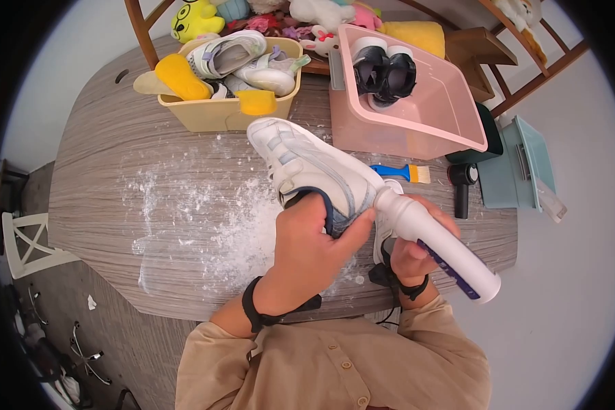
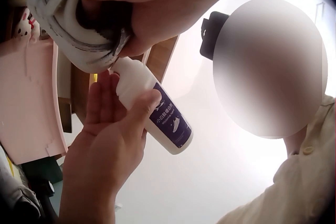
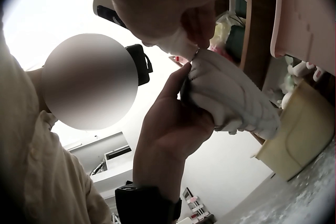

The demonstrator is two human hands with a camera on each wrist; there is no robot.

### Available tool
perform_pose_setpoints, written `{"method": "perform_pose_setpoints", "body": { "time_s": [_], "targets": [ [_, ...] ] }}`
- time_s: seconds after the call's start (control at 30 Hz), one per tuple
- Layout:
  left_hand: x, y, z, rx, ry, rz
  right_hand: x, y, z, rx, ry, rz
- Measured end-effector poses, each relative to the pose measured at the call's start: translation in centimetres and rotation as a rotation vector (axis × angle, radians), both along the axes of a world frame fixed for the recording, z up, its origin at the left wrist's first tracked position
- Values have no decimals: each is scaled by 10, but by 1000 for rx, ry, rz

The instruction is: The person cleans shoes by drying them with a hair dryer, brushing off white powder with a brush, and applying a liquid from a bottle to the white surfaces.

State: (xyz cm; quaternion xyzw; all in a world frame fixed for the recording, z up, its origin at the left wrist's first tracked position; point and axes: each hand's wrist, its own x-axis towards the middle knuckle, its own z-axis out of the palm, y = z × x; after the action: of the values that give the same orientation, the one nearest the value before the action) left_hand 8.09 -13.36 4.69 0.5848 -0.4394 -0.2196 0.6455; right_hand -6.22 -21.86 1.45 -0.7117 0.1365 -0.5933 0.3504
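My left hand (image 1: 311, 242) grips a white sneaker (image 1: 314, 160) at its dark-lined opening, fingers inside and thumb along the heel, the toe pointing away to the upper left. In my right hand (image 1: 417, 253) is a white bottle (image 1: 444, 249) of shoe whitener, tilted with its nozzle right at the sneaker's heel. The left wrist view shows the right thumb pressed over the bottle's purple label (image 2: 173, 124), the other fingers extended behind the neck. A second white shoe (image 1: 383, 239) lies on the table below, partly hidden by my hands and the bottle.
White powdery residue (image 1: 246, 232) is spread over the wooden table (image 1: 96, 198). A yellow bin (image 1: 215, 119) of several shoes stands at the back, beside a pink bin (image 1: 389, 133) holding black-and-white shoes (image 1: 383, 72). A blue-handled brush (image 1: 400, 172) and a black round-headed tool (image 1: 462, 184) lie at right.
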Motion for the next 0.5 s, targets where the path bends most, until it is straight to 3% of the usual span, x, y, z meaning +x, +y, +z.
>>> {"method": "perform_pose_setpoints", "body": {
  "time_s": [0.17,0.2,0.23,0.27,0.33,0.5],
  "targets": [
    [-1,-4,-1,-90,-226,25,-1,-6,3,146,-57,-107],
    [0,-4,-1,-45,-217,22,5,-8,6,181,-136,-89],
    [2,-3,-1,-1,-207,20,0,-9,0,367,-187,16],
    [5,-3,1,36,17,-22,-2,-10,-4,508,-254,33],
    [15,-5,7,112,466,-104,-5,-16,2,556,-212,164],
    [20,-10,0,67,615,-149,0,-11,-7,303,-152,85]
  ]
}}
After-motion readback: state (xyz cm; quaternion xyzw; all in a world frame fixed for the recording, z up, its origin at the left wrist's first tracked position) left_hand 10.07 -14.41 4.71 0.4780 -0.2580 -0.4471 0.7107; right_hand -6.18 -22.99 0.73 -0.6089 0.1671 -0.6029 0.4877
